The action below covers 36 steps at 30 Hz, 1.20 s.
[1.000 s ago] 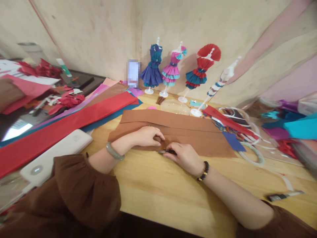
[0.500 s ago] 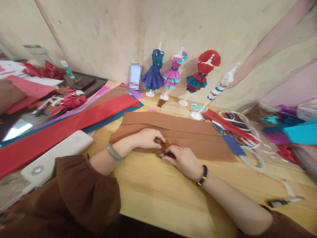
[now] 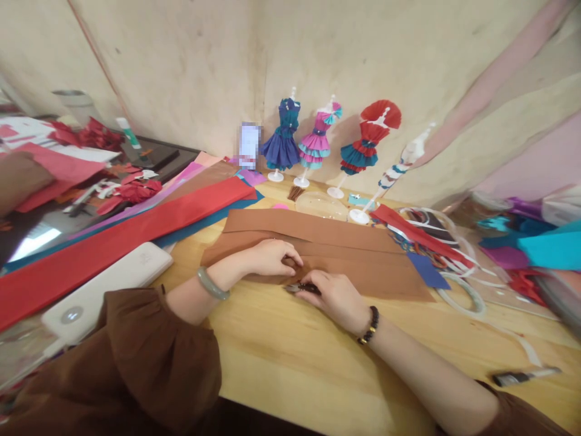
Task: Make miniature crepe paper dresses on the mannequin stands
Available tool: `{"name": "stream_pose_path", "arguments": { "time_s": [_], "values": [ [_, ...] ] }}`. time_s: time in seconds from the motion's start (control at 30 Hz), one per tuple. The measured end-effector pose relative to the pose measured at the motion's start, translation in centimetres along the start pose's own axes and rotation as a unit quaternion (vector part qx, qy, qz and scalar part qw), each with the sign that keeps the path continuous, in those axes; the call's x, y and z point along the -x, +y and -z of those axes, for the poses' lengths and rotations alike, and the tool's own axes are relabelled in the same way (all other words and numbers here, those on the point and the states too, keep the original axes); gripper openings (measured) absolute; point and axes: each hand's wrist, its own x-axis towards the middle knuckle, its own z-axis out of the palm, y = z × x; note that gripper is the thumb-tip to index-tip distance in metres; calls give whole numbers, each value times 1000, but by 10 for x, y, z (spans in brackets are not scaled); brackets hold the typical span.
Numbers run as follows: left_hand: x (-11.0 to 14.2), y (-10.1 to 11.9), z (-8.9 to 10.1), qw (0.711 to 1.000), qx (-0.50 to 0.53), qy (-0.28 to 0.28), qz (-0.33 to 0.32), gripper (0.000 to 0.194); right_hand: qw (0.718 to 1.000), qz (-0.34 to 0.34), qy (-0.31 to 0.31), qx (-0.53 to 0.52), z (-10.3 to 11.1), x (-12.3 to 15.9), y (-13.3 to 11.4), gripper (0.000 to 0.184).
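Note:
A layered, folded sheet of brown paper (image 3: pixel 363 266) lies across the middle of the wooden table. My left hand (image 3: pixel 272 257), with a jade-coloured bangle at the wrist, rests on its near left part. Its fingers curl toward the thumb at the paper's near edge, with the paper between them. Beside it, my right hand (image 3: pixel 338 297) is closed round small black-handled scissors (image 3: pixel 311 287). Their short metal tip points left, close to the paper's near edge and just below my left fingertips. The curled fingers hide most of the handles.
Small dress stands (image 3: pixel 281 142) line the wall beside a phone (image 3: pixel 249 145). Long red paper (image 3: pixel 136 233) and a white power bank (image 3: pixel 109 290) lie left. At right are a tape roll (image 3: pixel 463 293), paper scraps and a black marker (image 3: pixel 521 375). A clear dish (image 3: pixel 321 206) sits behind the brown paper.
The whole view has shifted slightly, so the background sits a little lower. Both hands, the scissors and the brown paper hold nearly the same places relative to each other.

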Motion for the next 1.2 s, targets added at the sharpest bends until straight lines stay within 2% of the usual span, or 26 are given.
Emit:
{"name": "stream_pose_path", "arguments": {
  "time_s": [0.33, 0.93, 1.2],
  "values": [
    [-1, -4, -2, 1000, -1, 1, -9, 30, 1000, -4, -3, 5, 1, 0, 0, 23],
    [-1, -4, -1, 1000, 8, 5, -9, 29, 1000, -7, 7, -2, -3, 2, -1, 29],
    [-1, -5, -2, 1000, 11, 3, -8, 30, 999, 11, -10, -51, 14, 27, 6, 35]
  ]
}}
